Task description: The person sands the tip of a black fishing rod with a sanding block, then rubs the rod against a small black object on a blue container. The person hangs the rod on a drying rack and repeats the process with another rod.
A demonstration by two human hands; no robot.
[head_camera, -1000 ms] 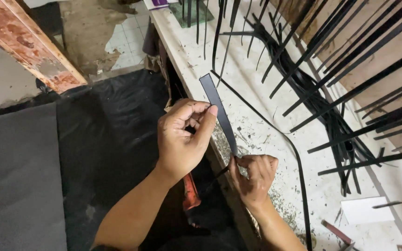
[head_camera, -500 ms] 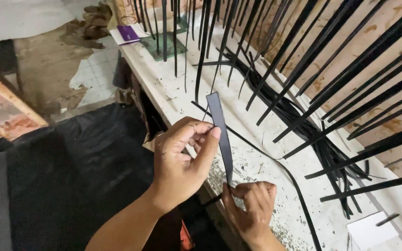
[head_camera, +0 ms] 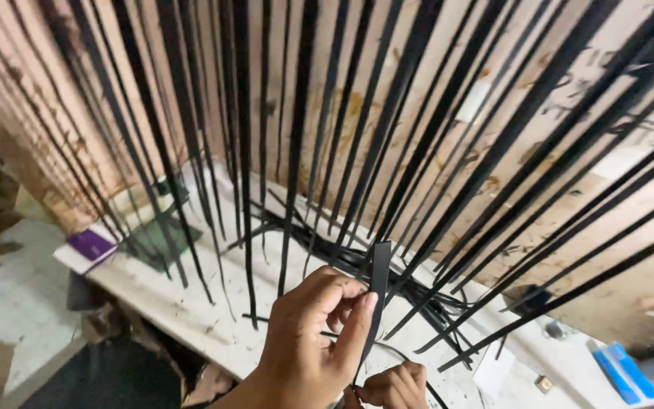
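Observation:
My left hand [head_camera: 313,341] pinches a flat black strip [head_camera: 378,280] between thumb and fingers, holding it upright near the bottom middle of the view. Just below it, my right hand [head_camera: 395,385] grips the lower part of the same strip; only its knuckles show at the frame's bottom edge. Behind the hands, many long black strips [head_camera: 297,151] hang down in front of a wooden wall, their lower ends resting in a tangle [head_camera: 418,299] on a white bench [head_camera: 191,318].
A purple box [head_camera: 88,246] and a dark green object [head_camera: 153,235] sit at the bench's left end. A blue box [head_camera: 621,369] and a small white card [head_camera: 493,371] lie at the right. The wooden wall [head_camera: 433,113] rises behind.
The view has tilted up from the bench and floor toward the wall of hanging strips. Both hands stay on the black strip and now sit lower in the frame.

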